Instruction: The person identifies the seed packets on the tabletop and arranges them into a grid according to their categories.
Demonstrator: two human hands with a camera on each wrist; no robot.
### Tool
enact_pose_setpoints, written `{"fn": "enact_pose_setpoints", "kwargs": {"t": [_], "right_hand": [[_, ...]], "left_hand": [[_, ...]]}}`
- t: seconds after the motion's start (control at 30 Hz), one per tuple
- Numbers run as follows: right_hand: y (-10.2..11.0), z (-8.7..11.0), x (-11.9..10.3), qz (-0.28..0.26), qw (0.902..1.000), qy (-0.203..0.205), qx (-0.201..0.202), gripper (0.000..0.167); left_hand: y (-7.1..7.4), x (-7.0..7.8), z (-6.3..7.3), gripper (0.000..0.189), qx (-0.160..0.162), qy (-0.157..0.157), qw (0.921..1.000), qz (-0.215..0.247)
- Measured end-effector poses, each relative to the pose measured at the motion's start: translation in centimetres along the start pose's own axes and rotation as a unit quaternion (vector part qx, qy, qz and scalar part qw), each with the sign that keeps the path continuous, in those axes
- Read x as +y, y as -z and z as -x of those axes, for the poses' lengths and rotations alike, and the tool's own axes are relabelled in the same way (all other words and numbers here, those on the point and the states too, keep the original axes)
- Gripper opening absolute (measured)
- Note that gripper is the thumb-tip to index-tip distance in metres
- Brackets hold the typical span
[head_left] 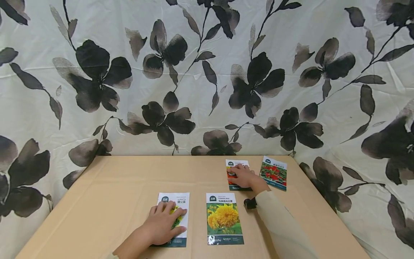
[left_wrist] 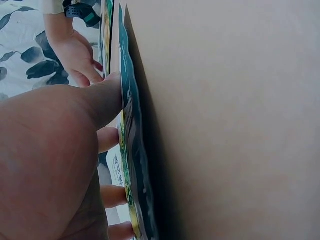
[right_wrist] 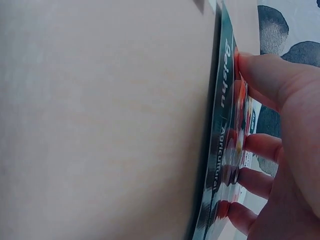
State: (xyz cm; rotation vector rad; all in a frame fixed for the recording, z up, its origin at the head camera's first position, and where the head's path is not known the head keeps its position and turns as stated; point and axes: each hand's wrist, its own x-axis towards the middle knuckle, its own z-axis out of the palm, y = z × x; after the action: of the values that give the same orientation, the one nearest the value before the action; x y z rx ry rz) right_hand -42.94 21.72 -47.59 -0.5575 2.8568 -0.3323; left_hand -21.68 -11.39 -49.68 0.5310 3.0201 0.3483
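My left hand [head_left: 161,223] lies spread on a seed packet [head_left: 182,233] with yellow flowers and a dark teal bottom band, at the table's front. In the left wrist view, thumb and fingertips touch this packet [left_wrist: 131,100] on its printed face. Farther back, my right hand [head_left: 245,177] rests on another seed packet [head_left: 237,163], covering much of its reddish picture. The right wrist view shows spread fingertips on the face of that packet [right_wrist: 226,100], lettered "Beishu Agricultural". Both packets lie on the table.
Between the hands, nearer the front, lies a seed packet with large yellow blooms [head_left: 225,218]. Right of my right hand, a packet with red flowers [head_left: 273,173] lies slightly tilted near the far edge of the tan table [head_left: 129,187]. A floral cloth [head_left: 207,90] hangs behind.
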Motion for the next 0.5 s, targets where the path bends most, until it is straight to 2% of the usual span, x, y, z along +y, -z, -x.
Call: {"fn": "enact_pose_setpoints", "kwargs": {"t": [0.23,0.5], "right_hand": [[0.01,0.01,-0.14,0.001,1.0000,-0.003,0.000,0.050],[-0.09,-0.19,0.03,-0.001,1.0000,0.001,0.001,0.050]], "left_hand": [[0.17,0.04,-0.01,0.060,-0.005,0.001,1.0000,0.000],[1.02,0.72,0.09,0.059,-0.022,0.020,0.9996,0.001]]}}
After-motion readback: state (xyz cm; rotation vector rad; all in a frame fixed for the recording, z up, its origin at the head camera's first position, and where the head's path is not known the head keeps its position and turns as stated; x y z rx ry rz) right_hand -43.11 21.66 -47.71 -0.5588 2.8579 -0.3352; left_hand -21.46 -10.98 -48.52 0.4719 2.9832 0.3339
